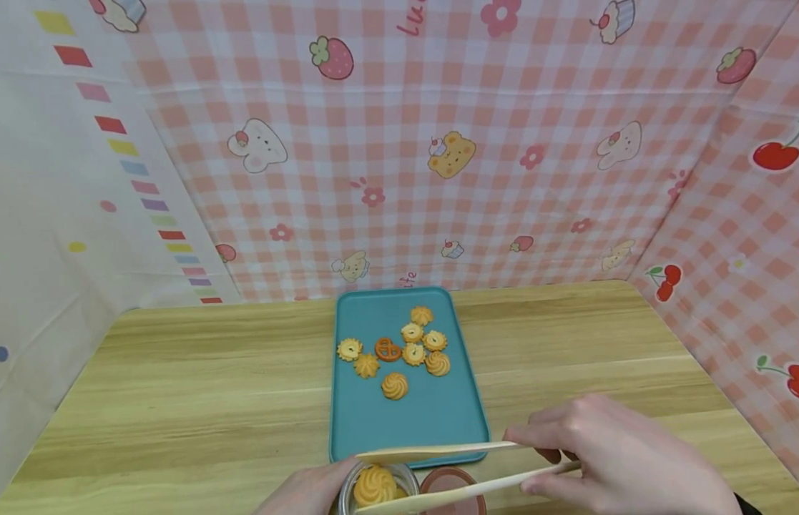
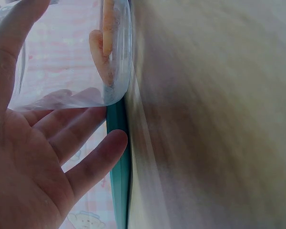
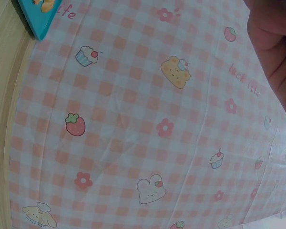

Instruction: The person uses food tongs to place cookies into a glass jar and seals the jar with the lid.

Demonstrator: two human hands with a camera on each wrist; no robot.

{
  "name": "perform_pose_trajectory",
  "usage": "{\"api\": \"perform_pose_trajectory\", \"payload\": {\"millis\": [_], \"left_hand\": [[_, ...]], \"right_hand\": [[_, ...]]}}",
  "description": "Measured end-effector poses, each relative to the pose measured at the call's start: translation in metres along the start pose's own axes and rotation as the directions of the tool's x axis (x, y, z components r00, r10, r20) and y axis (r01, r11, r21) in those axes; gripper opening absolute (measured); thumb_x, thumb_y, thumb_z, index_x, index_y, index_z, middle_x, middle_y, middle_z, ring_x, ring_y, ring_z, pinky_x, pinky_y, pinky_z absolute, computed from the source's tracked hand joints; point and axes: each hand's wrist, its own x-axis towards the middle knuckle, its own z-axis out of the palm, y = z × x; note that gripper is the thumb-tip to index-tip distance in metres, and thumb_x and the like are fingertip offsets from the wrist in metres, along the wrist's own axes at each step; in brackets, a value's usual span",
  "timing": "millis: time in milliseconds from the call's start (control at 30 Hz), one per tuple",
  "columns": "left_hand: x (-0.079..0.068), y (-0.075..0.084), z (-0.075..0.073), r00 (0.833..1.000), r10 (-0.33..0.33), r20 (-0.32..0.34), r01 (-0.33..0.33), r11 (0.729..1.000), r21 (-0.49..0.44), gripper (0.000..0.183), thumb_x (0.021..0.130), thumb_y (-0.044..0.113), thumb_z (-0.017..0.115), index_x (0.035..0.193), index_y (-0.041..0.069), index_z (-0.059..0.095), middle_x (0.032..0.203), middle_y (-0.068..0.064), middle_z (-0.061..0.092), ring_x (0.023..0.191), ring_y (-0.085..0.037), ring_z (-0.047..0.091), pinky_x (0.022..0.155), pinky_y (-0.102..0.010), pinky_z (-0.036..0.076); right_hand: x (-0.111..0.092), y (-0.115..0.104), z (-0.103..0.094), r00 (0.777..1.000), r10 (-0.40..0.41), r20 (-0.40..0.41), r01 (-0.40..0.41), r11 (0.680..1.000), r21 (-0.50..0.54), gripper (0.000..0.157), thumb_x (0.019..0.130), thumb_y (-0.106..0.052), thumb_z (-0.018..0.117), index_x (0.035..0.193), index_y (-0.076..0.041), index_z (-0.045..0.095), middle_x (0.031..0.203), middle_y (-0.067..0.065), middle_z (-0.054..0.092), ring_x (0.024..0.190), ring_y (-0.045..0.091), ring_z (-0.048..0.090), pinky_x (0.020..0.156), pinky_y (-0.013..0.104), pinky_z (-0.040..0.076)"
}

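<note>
The right hand (image 1: 605,458), at lower right of the head view, grips long pale wooden tongs (image 1: 451,450), whose two arms stand apart. At bottom centre, the arms pass above and below a golden swirled biscuit (image 1: 375,486) in a transparent round jar (image 2: 62,57); whether they touch it, I cannot tell. The left hand (image 1: 305,492) holds this jar, with its thumb and fingers at opposite sides. Just right of the jar is a reddish round lid (image 1: 449,481), partly hidden by the tongs.

The rectangular teal tray (image 1: 431,422) has its near edge just above the jar, partly behind the tongs. Small golden biscuits (image 1: 394,386) and one brown pretzel (image 1: 388,350) lie in its upper and middle part; below them extends a broad teal stretch. Wide room of wooden table (image 1: 199,400) runs to left and right, until the pink checked cloth (image 1: 399,236) behind.
</note>
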Motion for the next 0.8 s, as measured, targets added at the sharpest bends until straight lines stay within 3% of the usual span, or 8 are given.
{"api": "perform_pose_trajectory", "payload": {"millis": [267, 500, 633, 800], "left_hand": [[-0.001, 0.0, 0.001, 1.0, 0.003, -0.006, -0.003, 1.0, -0.002, 0.071, 0.082, 0.059, 0.065, 0.142, 0.027, 0.046, 0.117, 0.012, 0.062, 0.096, -0.007, 0.061, 0.075, -0.033, 0.051], [-0.002, 0.002, 0.0, 1.0, 0.003, -0.005, -0.003, 1.0, -0.016, 0.071, 0.081, 0.059, 0.066, 0.142, 0.027, 0.046, 0.118, 0.012, 0.062, 0.098, -0.008, 0.061, 0.076, -0.034, 0.051], [-0.001, 0.0, 0.0, 1.0, -0.006, 0.001, 0.006, 1.0, -0.011, 0.07, 0.081, 0.058, 0.066, 0.141, 0.026, 0.048, 0.118, 0.012, 0.062, 0.098, -0.007, 0.061, 0.077, -0.033, 0.051], [-0.001, -0.015, 0.011, 0.999, 0.012, -0.033, -0.013, 1.0, -0.013, 0.066, 0.079, 0.06, 0.067, 0.136, 0.031, 0.051, 0.118, 0.015, 0.061, 0.1, -0.007, 0.06, 0.076, -0.033, 0.051]], "right_hand": [[0.0, -0.002, 0.001, 1.0, -0.023, -0.017, 0.023, 1.0, -0.014, 0.028, 0.086, -0.036, 0.07, 0.113, -0.03, 0.067, 0.085, -0.032, 0.052, 0.067, -0.014, 0.044, 0.059, 0.005, 0.035], [0.001, -0.006, 0.001, 0.999, -0.04, -0.018, 0.04, 0.999, -0.019, 0.026, 0.086, -0.033, 0.071, 0.11, -0.038, 0.061, 0.082, -0.032, 0.047, 0.07, -0.012, 0.045, 0.061, 0.006, 0.036], [0.0, -0.006, 0.001, 1.0, -0.002, -0.005, 0.002, 0.999, -0.033, 0.03, 0.086, -0.037, 0.07, 0.115, -0.035, 0.064, 0.089, -0.032, 0.053, 0.074, -0.011, 0.048, 0.063, 0.008, 0.038], [-0.001, -0.008, 0.002, 0.996, 0.086, 0.015, -0.085, 0.996, -0.027, 0.038, 0.086, -0.042, 0.068, 0.123, -0.039, 0.062, 0.084, -0.03, 0.051, 0.062, -0.011, 0.042, 0.055, 0.005, 0.032]]}}
